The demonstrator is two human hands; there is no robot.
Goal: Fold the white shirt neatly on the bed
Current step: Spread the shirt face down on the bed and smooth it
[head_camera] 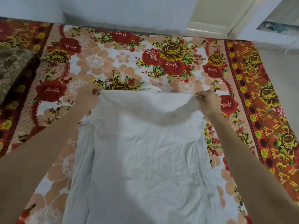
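The white shirt [142, 151] lies lengthwise down the middle of the bed [113, 59], creased, running from the centre of the view to the bottom edge. Its far edge is lifted off the sheet and sags between my hands. My left hand [88, 97] pinches the far left corner of that edge. My right hand [207, 101] pinches the far right corner. A bit of collar [150, 88] shows just beyond the raised edge. A sleeve [82, 151] lies folded in along the shirt's left side.
The bed carries a floral sheet in red, yellow and peach. A brownish patterned cloth [11, 65] lies at the far left. A white wall [129, 12] runs behind the bed, with a door frame [226, 21] at the upper right and floor [281, 78] beside the bed's right edge.
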